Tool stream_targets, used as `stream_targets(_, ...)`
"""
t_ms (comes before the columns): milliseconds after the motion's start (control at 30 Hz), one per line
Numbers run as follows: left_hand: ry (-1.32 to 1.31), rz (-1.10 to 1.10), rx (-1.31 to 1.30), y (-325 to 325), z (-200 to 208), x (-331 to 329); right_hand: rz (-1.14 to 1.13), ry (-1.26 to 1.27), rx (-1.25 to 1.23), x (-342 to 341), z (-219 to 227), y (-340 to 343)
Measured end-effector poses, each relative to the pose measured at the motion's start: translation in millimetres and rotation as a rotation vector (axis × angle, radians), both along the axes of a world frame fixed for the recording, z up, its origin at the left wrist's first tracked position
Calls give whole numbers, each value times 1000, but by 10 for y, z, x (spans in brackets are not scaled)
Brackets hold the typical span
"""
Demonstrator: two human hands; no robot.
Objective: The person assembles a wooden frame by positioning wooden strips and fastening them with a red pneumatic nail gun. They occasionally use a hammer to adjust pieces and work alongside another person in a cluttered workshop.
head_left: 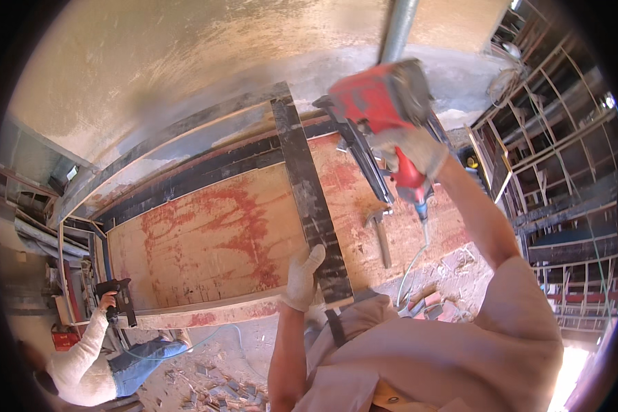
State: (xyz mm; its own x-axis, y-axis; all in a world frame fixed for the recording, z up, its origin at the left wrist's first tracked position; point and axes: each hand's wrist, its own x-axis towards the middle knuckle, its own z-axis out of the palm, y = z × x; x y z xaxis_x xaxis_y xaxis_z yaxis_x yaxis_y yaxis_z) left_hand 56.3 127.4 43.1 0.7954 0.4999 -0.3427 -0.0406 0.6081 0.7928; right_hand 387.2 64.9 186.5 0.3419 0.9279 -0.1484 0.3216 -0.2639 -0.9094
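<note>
My right hand (420, 152), in a pale work glove, is closed round the handle of a red nail gun (367, 99), held up over the right part of the workbench. A thin air hose (410, 271) runs down from the base of its handle. My left hand (302, 276), also gloved, grips the near end of a dark wooden board (307, 185); its thumb lies along the board's edge and the other fingers are partly hidden. The board lies across a long wooden frame. Right of it, a claw hammer (382, 237) rests on the red-stained plywood top (213, 237).
Dark strips (367, 165) lie on the bench under the nail gun. At the left end another person (82, 364) holds a black nail gun (122, 302). Wooden racks (556, 130) stand to the right, a metal pipe (398, 31) behind. Wood scraps (226, 391) litter the floor.
</note>
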Motion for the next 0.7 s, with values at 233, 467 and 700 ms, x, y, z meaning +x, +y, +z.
stream_targets(233, -158, -258, -193, -223, -57, -197, -540, 199, 405, -1713, -64, -1486)
stream_targets(467, -288, -306, -266, -285, -167, -102, -500, 335, 499, -2933, -1166, -2449)
stream_targets(700, -271, -318, -111, -213, -276, -102, -563, 815, 467, -3863, -2527, -2860)
